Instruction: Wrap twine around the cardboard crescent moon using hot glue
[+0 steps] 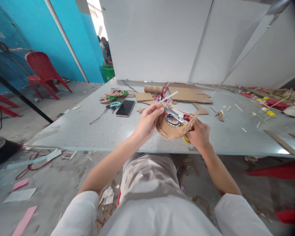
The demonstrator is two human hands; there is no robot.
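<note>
My left hand (149, 118) is closed, pinching one end of a curved cardboard piece edged with a braided tan cord (173, 135). In my right hand (199, 131) is a silver stapler (174, 113) with a red rear part, its nose pointing toward the left fingertips. The right fingers also lie against the other end of the braided piece. Whether the stapler's jaws touch the cord cannot be made out. A thin white strip (168, 97) sticks up just beyond the left fingertips. Something yellow (186, 139) shows under the right hand.
On the table are a phone (125, 108), blue-handled pliers (113, 105), a twine spool (153, 89), cardboard sheets (186, 93), and a glue tube (268, 112) near scattered sticks. A white panel (157, 39) stands behind. Red chairs (43, 68) and paper scraps are on the floor.
</note>
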